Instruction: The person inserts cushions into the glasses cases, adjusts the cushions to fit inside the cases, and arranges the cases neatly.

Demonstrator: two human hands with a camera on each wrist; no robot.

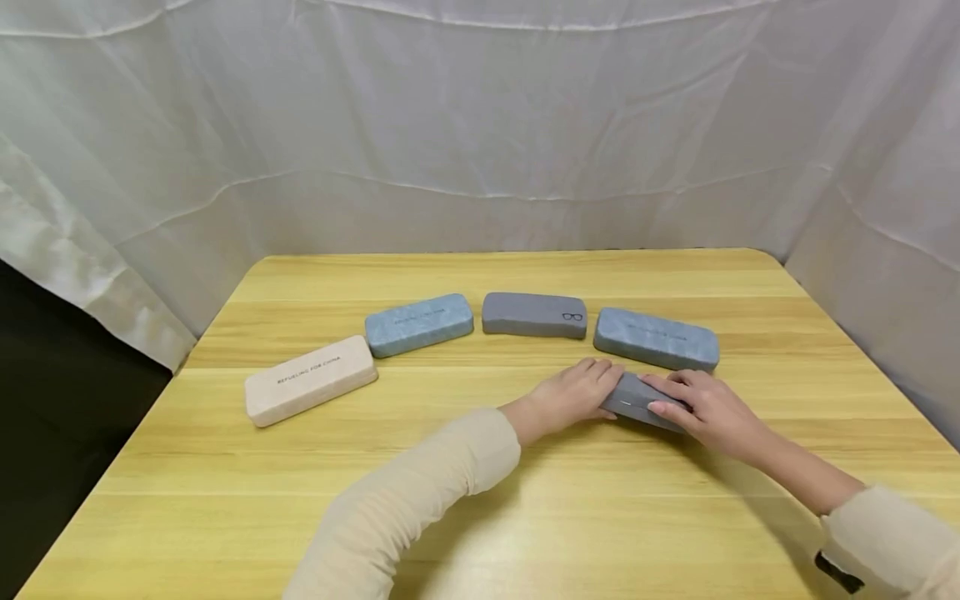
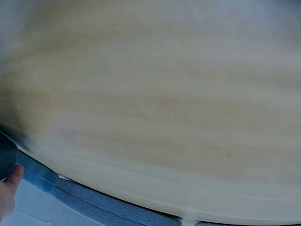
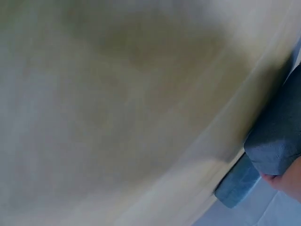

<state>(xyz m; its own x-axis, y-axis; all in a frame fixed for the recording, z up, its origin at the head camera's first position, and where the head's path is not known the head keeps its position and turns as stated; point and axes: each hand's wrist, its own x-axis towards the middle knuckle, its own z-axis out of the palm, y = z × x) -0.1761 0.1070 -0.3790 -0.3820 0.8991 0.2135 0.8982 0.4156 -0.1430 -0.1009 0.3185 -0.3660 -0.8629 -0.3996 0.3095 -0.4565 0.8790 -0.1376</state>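
Note:
Both hands hold a grey glasses case (image 1: 637,398) at the right front of the row of cases. My left hand (image 1: 572,395) grips its left end, the thumb low at the near side. Around the right end lie the fingers of my right hand (image 1: 708,413), with part of the case hidden beneath them. A small pale mark shows on the case's near side. In the right wrist view the held case (image 3: 277,136) looks dark, tilted over the table. The left wrist view catches only a dark end of it (image 2: 6,157) beside a fingertip.
Beyond the hands, a curved row of cases lies on the wooden table (image 1: 525,517): a beige one (image 1: 311,382), a blue one (image 1: 420,325), a grey one with a glasses print (image 1: 532,315) and another blue one (image 1: 656,337). White curtains (image 1: 480,125) hang behind.

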